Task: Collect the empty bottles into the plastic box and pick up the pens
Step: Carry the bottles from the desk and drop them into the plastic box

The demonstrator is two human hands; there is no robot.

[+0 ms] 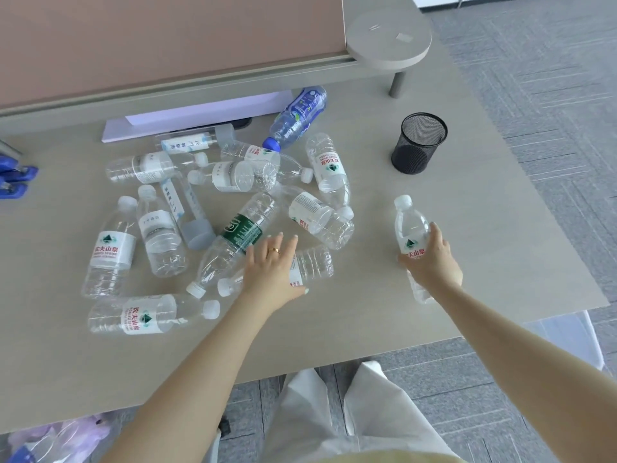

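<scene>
Bottles (233, 192) lie scattered across a beige table (434, 202), by a mesh cup (419, 143). Left hand (270, 272) rests flat, fingers spread, on one bottle (314, 262). Right hand (430, 259) grips another (409, 222) near the table's right edge; grey carpet (551, 95) beyond.

A grey table (450, 202) carries a black mesh cup (419, 143) near its right side. A pale lilac box (187, 120) lies against the pink partition (167, 38), beside a round raised shelf (389, 40). Grey carpet (551, 95) covers the floor.
</scene>
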